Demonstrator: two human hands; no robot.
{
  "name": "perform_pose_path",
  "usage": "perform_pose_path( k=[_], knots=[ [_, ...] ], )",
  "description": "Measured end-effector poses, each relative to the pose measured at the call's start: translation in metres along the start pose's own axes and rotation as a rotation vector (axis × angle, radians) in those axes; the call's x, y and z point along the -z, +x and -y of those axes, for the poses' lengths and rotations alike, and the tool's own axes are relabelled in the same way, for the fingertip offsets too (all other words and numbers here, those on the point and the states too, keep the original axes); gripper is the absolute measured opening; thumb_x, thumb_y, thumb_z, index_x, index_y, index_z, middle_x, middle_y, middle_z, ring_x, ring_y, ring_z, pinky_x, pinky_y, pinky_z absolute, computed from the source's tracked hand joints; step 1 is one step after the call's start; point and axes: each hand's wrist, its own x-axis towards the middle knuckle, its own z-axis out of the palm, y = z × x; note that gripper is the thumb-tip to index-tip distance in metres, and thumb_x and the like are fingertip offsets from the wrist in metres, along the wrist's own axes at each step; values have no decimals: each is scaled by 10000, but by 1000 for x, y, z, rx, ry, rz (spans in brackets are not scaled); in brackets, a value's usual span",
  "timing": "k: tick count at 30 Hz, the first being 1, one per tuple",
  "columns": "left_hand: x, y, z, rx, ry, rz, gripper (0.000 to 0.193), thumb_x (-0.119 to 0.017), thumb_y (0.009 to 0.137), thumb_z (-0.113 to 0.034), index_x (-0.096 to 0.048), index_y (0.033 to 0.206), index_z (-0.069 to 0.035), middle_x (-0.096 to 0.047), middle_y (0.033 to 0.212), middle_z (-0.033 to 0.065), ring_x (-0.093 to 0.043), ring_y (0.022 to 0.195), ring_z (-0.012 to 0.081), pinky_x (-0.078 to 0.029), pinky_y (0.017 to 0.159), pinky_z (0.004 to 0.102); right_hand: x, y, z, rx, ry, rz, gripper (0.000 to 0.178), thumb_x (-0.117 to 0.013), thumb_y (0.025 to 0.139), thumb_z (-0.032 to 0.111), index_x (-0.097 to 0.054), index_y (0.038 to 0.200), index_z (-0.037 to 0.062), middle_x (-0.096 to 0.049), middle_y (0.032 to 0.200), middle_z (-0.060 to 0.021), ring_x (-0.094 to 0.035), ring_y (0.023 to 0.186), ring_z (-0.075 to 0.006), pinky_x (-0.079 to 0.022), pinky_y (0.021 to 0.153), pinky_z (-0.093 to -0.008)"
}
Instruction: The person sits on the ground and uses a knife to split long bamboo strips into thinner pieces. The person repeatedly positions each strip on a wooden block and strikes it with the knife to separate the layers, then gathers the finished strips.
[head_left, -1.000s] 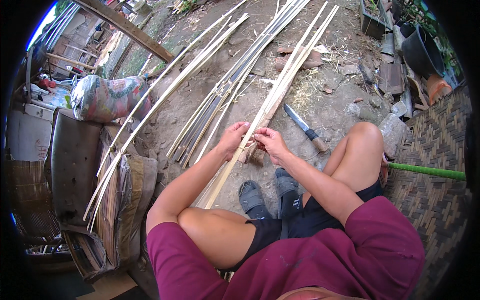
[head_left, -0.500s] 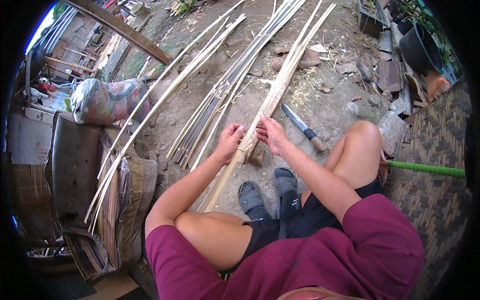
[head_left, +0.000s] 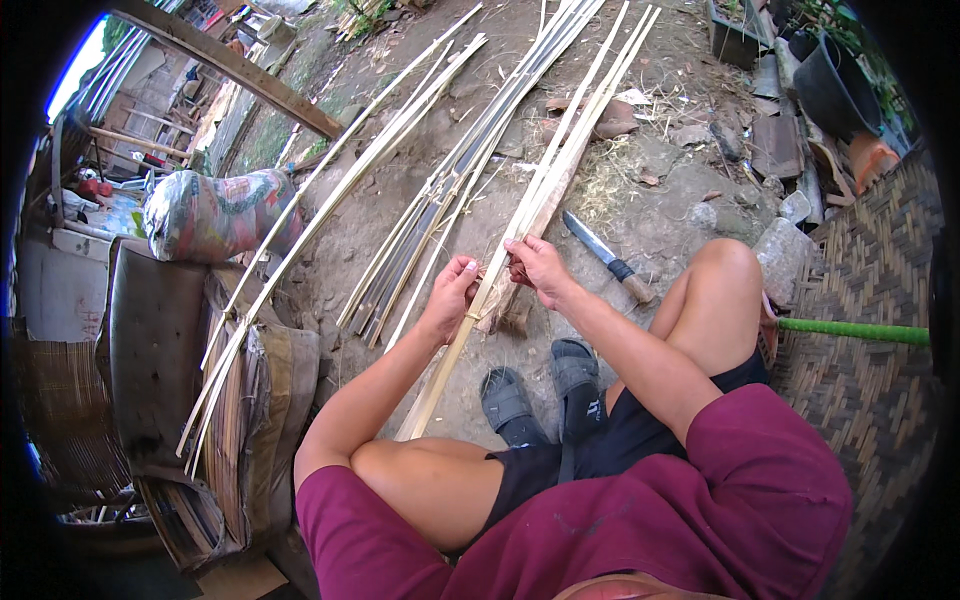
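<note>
A bundle of long, pale bamboo strips (head_left: 545, 190) runs from beside my left knee away to the far edge, its far ends fanned apart. My right hand (head_left: 538, 268) is closed on the strips from the right, thumb on top. My left hand (head_left: 452, 298) has its fingers curled in a pinch at the bundle's left edge; what lies between its fingertips is hidden. Just below both hands a raised node (head_left: 473, 315) crosses the strip. Under the bundle, a wooden block (head_left: 515, 318) shows between the hands and my sandals. Right of it lies a knife (head_left: 600, 252) with a dark-wrapped wooden handle.
More split bamboo (head_left: 425, 215) lies on the ground to the left, with further strips (head_left: 330, 205) propped over a cloth-sided bundle (head_left: 280, 390). A stuffed sack (head_left: 215, 215) sits beyond. At right are a woven mat (head_left: 870, 370), a green pole (head_left: 850, 331) and a black bucket (head_left: 838, 95).
The bamboo strips have slid slightly toward me and left, and their far ends have spread apart. My right hand has shifted a little left; my left hand has lowered slightly.
</note>
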Motion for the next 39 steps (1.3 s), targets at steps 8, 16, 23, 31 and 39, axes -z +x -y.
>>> perform_pose_path(
  k=[8, 16, 23, 31, 39],
  knots=[
    [2, 3, -3, 30, 89, -44, 110, -532, 1026, -210, -536, 1048, -103, -586, 878, 4, -562, 709, 102, -517, 639, 286, 9, 17, -9, 48, 58, 118, 121, -636, 950, 222, -605, 952, 106, -519, 720, 45, -466, 590, -50, -420, 555, -220],
    [-16, -16, -24, -49, 195, -13, 164, -576, 1014, -239, -576, 1050, -79, -538, 789, -40, -469, 657, 47, -442, 625, 213, -2, 1, 12, -104, -49, -17, 335, -681, 912, 388, -593, 1048, 94, -577, 914, -10, -558, 743, -91, -517, 618, -250],
    [-32, -33, -22, -150, 343, 4, 123, -518, 1041, -203, -536, 1037, -82, -597, 853, -10, -434, 629, 16, -386, 556, 194, 3, 0, 17, -83, -146, 31, 419, -670, 923, 353, -517, 1146, 33, -631, 918, -66, -597, 688, -133, -561, 595, -316],
    [-9, -35, -13, -225, 342, -131, 118, -499, 1037, -217, -512, 1047, -100, -520, 785, -33, -428, 656, 40, -387, 600, 210, 1, 9, 6, -121, -105, 127, 321, -660, 943, 277, -533, 1126, 46, -695, 928, -83, -619, 667, -127, -554, 600, -284],
    [-21, -61, -14, -392, 1466, 100, 612, -575, 993, -350, -311, 1448, -37, -523, 1130, 157, -619, 787, 174, -527, 719, 323, 4, 4, -6, 218, -402, 33, 253, -709, 920, 245, -587, 978, 31, -655, 830, -38, -588, 662, -98, -498, 567, -277]
  ],
)
